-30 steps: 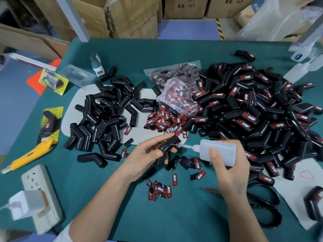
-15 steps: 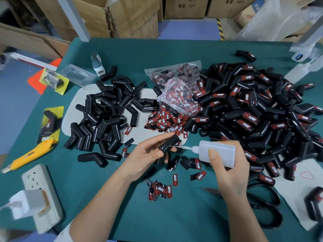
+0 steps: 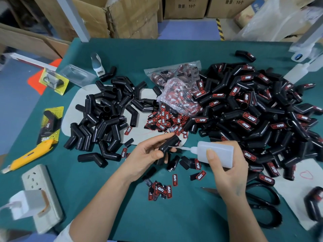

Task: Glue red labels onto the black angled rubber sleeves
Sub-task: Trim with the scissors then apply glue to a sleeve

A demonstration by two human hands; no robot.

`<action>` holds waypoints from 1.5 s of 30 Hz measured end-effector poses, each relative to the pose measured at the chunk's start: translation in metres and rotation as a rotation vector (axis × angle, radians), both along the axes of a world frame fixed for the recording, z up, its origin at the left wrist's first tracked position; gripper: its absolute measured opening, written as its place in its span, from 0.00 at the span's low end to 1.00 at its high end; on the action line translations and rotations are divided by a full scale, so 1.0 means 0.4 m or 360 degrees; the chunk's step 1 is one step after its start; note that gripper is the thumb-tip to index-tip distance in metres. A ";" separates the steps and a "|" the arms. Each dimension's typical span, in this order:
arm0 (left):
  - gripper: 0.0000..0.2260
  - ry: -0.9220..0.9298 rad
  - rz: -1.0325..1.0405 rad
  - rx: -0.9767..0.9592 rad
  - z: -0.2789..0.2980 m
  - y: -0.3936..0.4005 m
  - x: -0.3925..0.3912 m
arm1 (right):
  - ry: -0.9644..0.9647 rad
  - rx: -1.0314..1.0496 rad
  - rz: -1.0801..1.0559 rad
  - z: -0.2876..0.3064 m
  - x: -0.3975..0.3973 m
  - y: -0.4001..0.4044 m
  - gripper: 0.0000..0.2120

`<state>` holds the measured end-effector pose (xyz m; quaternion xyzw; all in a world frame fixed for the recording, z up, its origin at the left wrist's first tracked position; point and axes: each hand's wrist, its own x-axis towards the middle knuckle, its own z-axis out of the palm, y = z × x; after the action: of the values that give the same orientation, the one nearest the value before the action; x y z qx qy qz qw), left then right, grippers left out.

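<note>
My left hand (image 3: 148, 154) grips a black angled rubber sleeve (image 3: 168, 144) over the green table. My right hand (image 3: 229, 173) holds a white glue bottle (image 3: 218, 153) on its side, and its thin nozzle tip touches the sleeve's upper face. Loose red labels (image 3: 161, 190) lie on the table below my hands, with more (image 3: 164, 120) spilled above them. A pile of bare black sleeves (image 3: 104, 116) lies at the left. A large heap of labelled sleeves (image 3: 253, 116) fills the right.
A clear bag of labels (image 3: 178, 89) sits mid-table. Black scissors (image 3: 262, 203) lie by my right wrist. A yellow utility knife (image 3: 29, 156) and a power strip with a charger (image 3: 40, 194) are at the left edge. Another white bottle (image 3: 297, 72) stands far right. Cardboard boxes (image 3: 122, 16) stand behind.
The nozzle tip has slid a little along the sleeve in my left hand. Both hands stay in nearly the same place.
</note>
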<state>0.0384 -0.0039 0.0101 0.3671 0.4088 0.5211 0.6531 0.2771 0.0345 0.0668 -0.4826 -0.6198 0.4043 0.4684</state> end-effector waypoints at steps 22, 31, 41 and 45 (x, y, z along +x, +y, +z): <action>0.32 -0.0012 0.0014 -0.0028 0.008 0.000 0.002 | 0.0032 -0.0005 0.0016 0.008 -0.001 0.000 0.06; 0.32 -0.0013 0.0006 -0.0050 0.006 -0.002 0.002 | 0.0027 0.0012 0.0052 0.012 -0.002 -0.002 0.07; 0.33 -0.0029 0.0014 -0.0036 0.003 -0.001 0.003 | 0.0028 0.0008 0.0031 0.004 0.002 0.000 0.06; 0.32 -0.0075 0.0010 -0.0005 0.014 0.000 0.012 | 0.0007 0.0008 0.0015 0.002 0.002 0.000 0.06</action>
<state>0.0432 -0.0040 0.0156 0.3524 0.3952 0.5310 0.6615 0.2779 0.0347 0.0676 -0.4777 -0.6222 0.4060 0.4689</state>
